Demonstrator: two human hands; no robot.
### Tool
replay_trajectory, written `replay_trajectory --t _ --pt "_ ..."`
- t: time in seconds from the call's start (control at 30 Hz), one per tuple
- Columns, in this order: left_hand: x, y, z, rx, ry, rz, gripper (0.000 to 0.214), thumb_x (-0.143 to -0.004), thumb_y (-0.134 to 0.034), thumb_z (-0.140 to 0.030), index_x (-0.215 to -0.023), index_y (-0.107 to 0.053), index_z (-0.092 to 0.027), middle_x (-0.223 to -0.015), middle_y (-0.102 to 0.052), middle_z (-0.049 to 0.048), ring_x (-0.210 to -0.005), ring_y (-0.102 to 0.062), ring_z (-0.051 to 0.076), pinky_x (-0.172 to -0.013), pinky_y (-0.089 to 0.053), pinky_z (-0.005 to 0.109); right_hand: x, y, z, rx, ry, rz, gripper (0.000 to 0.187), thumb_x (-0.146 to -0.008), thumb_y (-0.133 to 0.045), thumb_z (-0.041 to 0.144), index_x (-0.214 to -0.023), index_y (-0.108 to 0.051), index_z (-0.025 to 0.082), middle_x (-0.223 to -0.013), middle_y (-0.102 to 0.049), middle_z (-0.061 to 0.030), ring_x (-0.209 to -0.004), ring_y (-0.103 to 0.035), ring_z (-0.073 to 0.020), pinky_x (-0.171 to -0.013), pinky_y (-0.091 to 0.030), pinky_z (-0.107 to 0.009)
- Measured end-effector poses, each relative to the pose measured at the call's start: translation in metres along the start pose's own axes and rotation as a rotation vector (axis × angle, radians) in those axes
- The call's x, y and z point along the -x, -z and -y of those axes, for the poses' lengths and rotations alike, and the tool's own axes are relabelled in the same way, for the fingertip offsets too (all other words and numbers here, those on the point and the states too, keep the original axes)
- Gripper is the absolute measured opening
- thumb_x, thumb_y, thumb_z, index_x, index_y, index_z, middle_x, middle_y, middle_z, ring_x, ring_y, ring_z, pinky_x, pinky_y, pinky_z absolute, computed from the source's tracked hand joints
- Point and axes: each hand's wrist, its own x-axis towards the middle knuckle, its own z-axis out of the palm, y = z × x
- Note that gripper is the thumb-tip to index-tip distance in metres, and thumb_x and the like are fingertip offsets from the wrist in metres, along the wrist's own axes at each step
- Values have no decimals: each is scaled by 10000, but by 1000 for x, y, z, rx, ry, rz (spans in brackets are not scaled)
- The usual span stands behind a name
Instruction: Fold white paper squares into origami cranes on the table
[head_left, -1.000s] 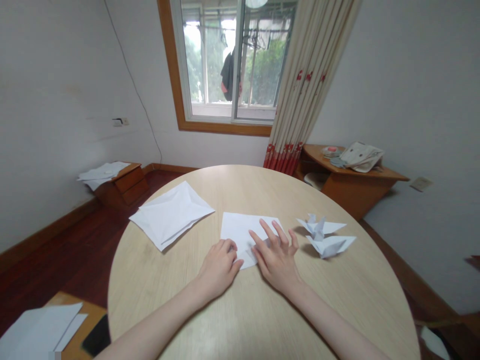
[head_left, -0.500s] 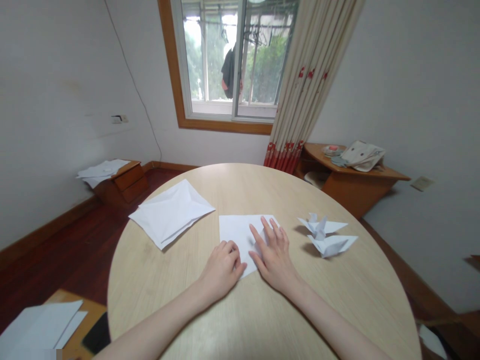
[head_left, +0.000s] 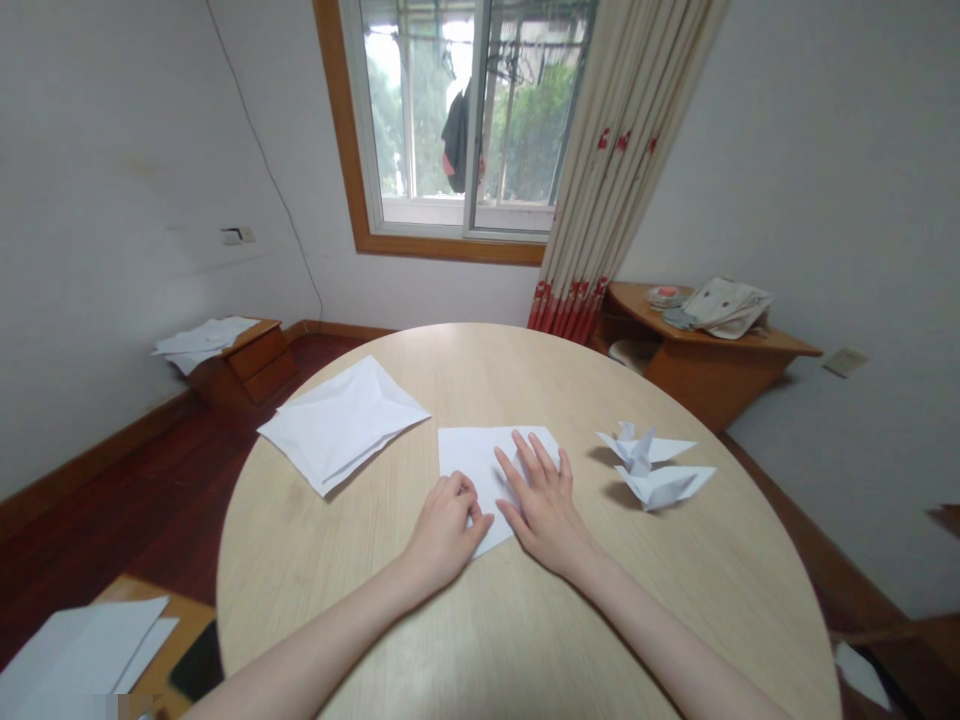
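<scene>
Round pale-wood bench (head_left: 660, 590) fills the lower view, below a window (head_left: 450, 130) and a beige curtain with red trim (head_left: 622, 170). Near the middle of the bench lies a flat sheet of white paper (head_left: 476, 465). The left hand (head_left: 446, 530) sits at the sheet's near left edge, its fingers (head_left: 466, 497) curled closed, though whether they pinch the paper cannot be told. The right hand (head_left: 544, 505) rests on the sheet with its fingers (head_left: 531, 458) spread open. Left of the sheet lies a folded white paper (head_left: 341, 425), and just right of the right hand sit two paper cranes (head_left: 652, 472), not touching it. Farther off, loose papers (head_left: 202, 340) cover a low wooden cabinet, and a cloth bag (head_left: 727, 308) lies on a corner shelf.
</scene>
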Motion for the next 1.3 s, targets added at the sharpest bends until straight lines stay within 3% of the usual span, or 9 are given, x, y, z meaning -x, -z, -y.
replay_trajectory --t 0.47,0.77,0.9,1.07,1.3 --pt "1 12 -4 -92 3 53 87 -783 -631 -171 -740 -557 -186 -876 -566 30 -834 -545 206 -748 -440 326 0 -3 0 54 -24 35 671 -931 -425 317 -1507 -98 209 -1558 -179 -125 -1426 -59 -308 -1081 -79 -637" --pt "-3 22 11 15 -177 116 138 -777 -686 -150 -871 -598 -200 -1044 -616 35 -990 -577 198 -868 -444 307 -1 -4 -3 76 -16 12 679 -927 -452 333 -1503 -126 178 -1539 -233 -137 -1415 -104 -305 -1094 -90 -600" --pt "-3 25 10 -80 -213 154 90 -813 -677 -230 -893 -635 -228 -1122 -627 17 -1005 -603 202 -845 -455 307 -3 -5 -6 91 -30 -13 716 -936 -431 340 -1509 -40 165 -1539 -228 -148 -1410 -124 -302 -1097 -103 -585" --pt "-2 24 8 -205 -301 103 135 -803 -708 -313 -904 -672 -232 -1090 -640 30 -987 -595 224 -912 -418 368 -4 -10 -8 96 -66 -39 749 -943 -415 373 -1505 22 142 -1531 -230 -173 -1400 -155 -312 -1089 -128 -579" --pt "0 24 3 -317 -346 164 243 -873 -622 -329 -1108 -665 -286 -1157 -596 57 -997 -555 247 -873 -423 411 -5 -14 -9 108 -93 -46 752 -949 -416 372 -1504 35 140 -1509 -281 -178 -1392 -182 -306 -1087 -141 -568"
